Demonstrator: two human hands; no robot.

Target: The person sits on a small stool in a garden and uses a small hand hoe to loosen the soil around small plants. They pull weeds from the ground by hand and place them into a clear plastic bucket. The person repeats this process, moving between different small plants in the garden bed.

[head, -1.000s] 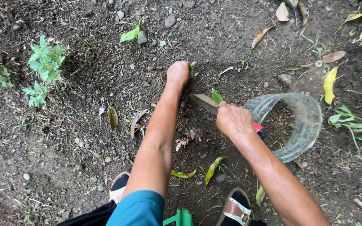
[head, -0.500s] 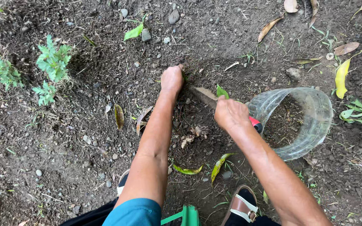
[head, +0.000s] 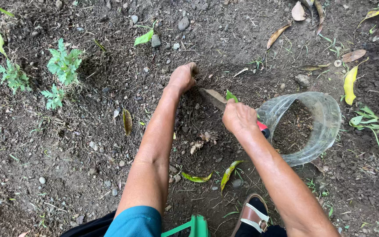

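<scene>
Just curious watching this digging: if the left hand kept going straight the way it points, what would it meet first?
The left hand points up the picture and already presses into loose soil; beyond, probably only small stones.

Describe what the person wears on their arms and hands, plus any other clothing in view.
Both arms are bare from the upper arm down. The left hand and right hand have no gloves, rings, or watch visible. A teal short sleeve covers the left upper arm. Below, a brown sandal with a white patterned strap shows on one foot.
</scene>
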